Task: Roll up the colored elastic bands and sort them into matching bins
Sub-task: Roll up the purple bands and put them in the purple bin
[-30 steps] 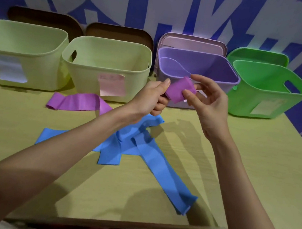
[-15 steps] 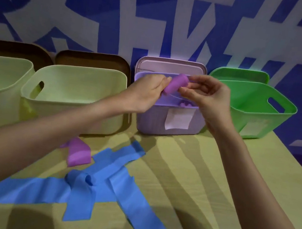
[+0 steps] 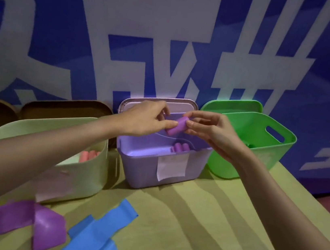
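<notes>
Head view, rolled purple band (image 3: 177, 125) pinched between left hand (image 3: 146, 118) and right hand (image 3: 212, 131), above purple bin (image 3: 143, 164)

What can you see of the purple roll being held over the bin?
The purple roll is a short, tightly wound cylinder of smooth, rubbery-looking band, tilted with its right end higher. The left hand and right hand pinch it at opposite ends with their fingertips. It hangs above the open purple bin, touching neither the bin nor the purple rolls already inside.
</notes>
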The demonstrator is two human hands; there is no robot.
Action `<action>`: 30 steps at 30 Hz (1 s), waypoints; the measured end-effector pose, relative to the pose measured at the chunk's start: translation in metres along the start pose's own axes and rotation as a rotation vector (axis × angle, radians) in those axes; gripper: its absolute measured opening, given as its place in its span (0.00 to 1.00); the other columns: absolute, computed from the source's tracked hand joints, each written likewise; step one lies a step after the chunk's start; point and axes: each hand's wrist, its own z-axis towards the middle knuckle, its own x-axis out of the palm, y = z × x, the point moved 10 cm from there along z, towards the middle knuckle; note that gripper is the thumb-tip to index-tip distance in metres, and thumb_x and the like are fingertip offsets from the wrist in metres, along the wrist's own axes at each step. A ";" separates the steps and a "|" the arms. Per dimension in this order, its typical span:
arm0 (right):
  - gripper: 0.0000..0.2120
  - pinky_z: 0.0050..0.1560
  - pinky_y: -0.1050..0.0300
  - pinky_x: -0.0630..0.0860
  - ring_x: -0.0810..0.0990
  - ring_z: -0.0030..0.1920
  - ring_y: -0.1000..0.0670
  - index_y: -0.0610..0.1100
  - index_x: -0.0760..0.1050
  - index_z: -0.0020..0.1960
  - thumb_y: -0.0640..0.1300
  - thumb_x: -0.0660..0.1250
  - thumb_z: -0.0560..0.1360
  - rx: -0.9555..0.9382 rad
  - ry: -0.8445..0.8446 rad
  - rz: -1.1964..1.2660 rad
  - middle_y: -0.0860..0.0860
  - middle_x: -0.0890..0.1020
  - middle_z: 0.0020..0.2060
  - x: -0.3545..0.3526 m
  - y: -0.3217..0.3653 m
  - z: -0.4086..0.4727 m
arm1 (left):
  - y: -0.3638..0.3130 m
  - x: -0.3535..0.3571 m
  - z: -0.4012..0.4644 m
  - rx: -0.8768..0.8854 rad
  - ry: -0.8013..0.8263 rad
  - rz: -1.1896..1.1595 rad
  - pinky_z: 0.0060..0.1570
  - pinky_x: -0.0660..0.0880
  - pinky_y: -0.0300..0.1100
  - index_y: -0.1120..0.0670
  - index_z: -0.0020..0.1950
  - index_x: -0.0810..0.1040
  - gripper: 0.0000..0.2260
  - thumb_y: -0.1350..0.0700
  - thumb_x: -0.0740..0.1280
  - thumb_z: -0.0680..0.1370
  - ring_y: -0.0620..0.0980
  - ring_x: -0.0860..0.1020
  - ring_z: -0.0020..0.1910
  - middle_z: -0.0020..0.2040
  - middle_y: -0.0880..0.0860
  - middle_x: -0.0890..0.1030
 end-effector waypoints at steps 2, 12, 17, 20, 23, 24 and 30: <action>0.09 0.46 0.61 0.80 0.83 0.42 0.50 0.37 0.79 0.51 0.29 0.67 0.73 -0.004 0.022 -0.061 0.40 0.82 0.44 -0.002 0.001 0.006 | 0.003 0.003 0.010 -0.042 0.039 -0.238 0.44 0.77 0.32 0.56 0.60 0.74 0.18 0.51 0.71 0.74 0.43 0.80 0.46 0.48 0.49 0.81; 0.14 0.46 0.57 0.82 0.82 0.36 0.50 0.34 0.76 0.58 0.31 0.70 0.73 0.021 -0.073 -0.397 0.38 0.83 0.41 -0.015 -0.020 0.029 | 0.028 0.044 0.036 -0.312 0.181 -0.519 0.39 0.80 0.36 0.64 0.51 0.81 0.08 0.67 0.71 0.73 0.48 0.81 0.40 0.43 0.59 0.82; 0.10 0.54 0.58 0.75 0.81 0.48 0.46 0.37 0.80 0.54 0.38 0.70 0.74 -0.182 -0.158 -0.930 0.43 0.84 0.48 -0.018 -0.010 0.029 | 0.080 0.098 0.045 -0.646 0.185 -0.541 0.35 0.76 0.41 0.67 0.48 0.74 0.05 0.72 0.65 0.73 0.52 0.75 0.33 0.37 0.60 0.75; 0.10 0.51 0.60 0.70 0.80 0.51 0.45 0.37 0.80 0.55 0.39 0.70 0.74 -0.224 -0.083 -1.068 0.43 0.83 0.51 -0.013 -0.015 0.023 | 0.098 0.123 0.047 -0.790 0.258 -0.537 0.32 0.75 0.40 0.64 0.37 0.70 0.08 0.71 0.60 0.75 0.50 0.71 0.23 0.27 0.57 0.71; 0.09 0.52 0.58 0.70 0.80 0.51 0.44 0.37 0.80 0.54 0.38 0.69 0.75 -0.227 -0.051 -1.091 0.43 0.83 0.51 -0.013 -0.023 0.019 | 0.105 0.134 0.050 -0.848 0.284 -0.496 0.19 0.74 0.38 0.64 0.34 0.71 0.12 0.70 0.58 0.77 0.48 0.69 0.13 0.18 0.55 0.71; 0.09 0.52 0.57 0.71 0.80 0.51 0.44 0.37 0.80 0.54 0.38 0.68 0.75 -0.229 -0.054 -1.093 0.43 0.83 0.50 -0.014 -0.024 0.018 | 0.106 0.139 0.051 -0.861 0.301 -0.487 0.20 0.75 0.40 0.64 0.34 0.71 0.12 0.69 0.57 0.77 0.48 0.70 0.15 0.21 0.56 0.73; 0.08 0.52 0.54 0.72 0.79 0.50 0.44 0.38 0.80 0.53 0.38 0.67 0.75 -0.247 -0.077 -1.092 0.43 0.82 0.49 -0.017 -0.025 0.016 | 0.105 0.162 0.056 -0.873 0.321 -0.413 0.16 0.71 0.38 0.64 0.36 0.73 0.10 0.70 0.60 0.77 0.51 0.74 0.26 0.32 0.59 0.75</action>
